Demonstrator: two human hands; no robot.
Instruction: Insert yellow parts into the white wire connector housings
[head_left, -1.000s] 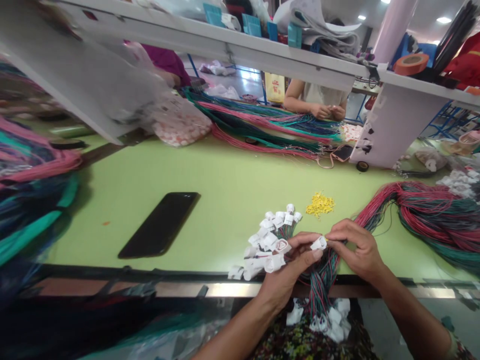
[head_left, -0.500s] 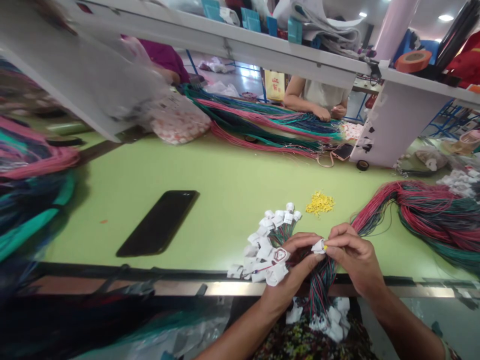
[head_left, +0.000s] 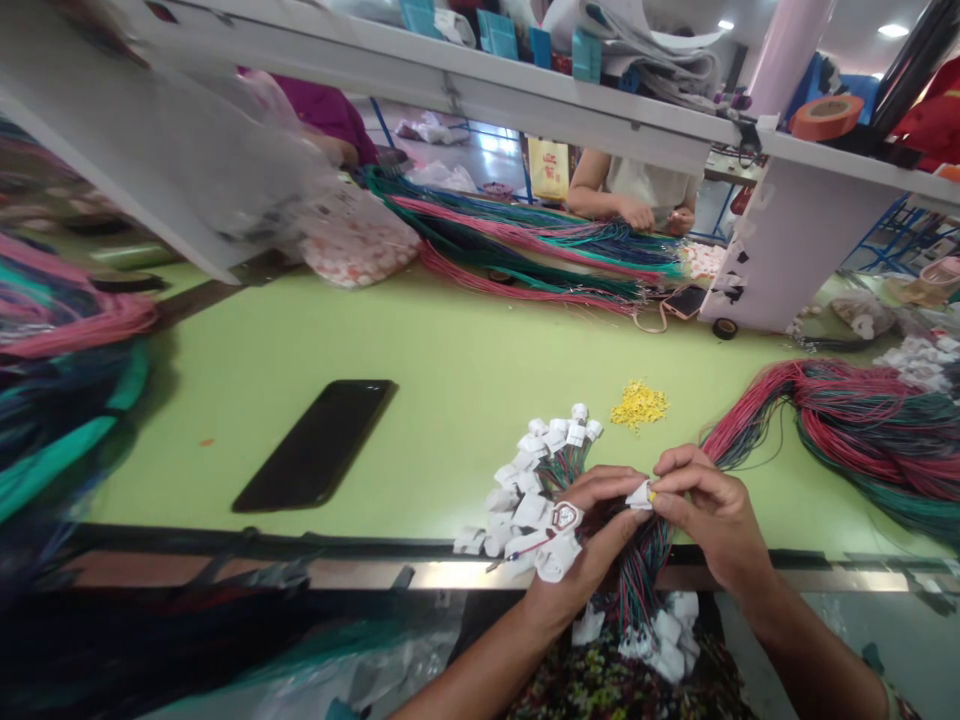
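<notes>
A white connector (head_left: 638,495) is pinched between the thumb and fingers of my left hand (head_left: 596,515). Against its right side, my right hand (head_left: 709,515) pinches a tiny yellow piece (head_left: 652,496) between thumb and forefinger. Below my hands a bundle of red, green and dark wires (head_left: 641,575) hangs over the table edge, with white connectors (head_left: 667,640) at its lower end. More white connectors (head_left: 529,480) on wires lie left of my left hand. Beyond my hands is a small heap of yellow pieces (head_left: 639,404).
A black phone (head_left: 315,445) lies on the green table (head_left: 450,350). At the right spreads a thick wire bundle (head_left: 862,430); more wires (head_left: 75,310) are at the left. Under the shelf (head_left: 525,95), a co-worker's hands (head_left: 637,213) are near long wires (head_left: 525,240). A plastic bag (head_left: 356,240) stands behind.
My hands stay nearly in place. The white connector in my left hand has turned slightly. Across the table, the co-worker's hand has shifted a little.
</notes>
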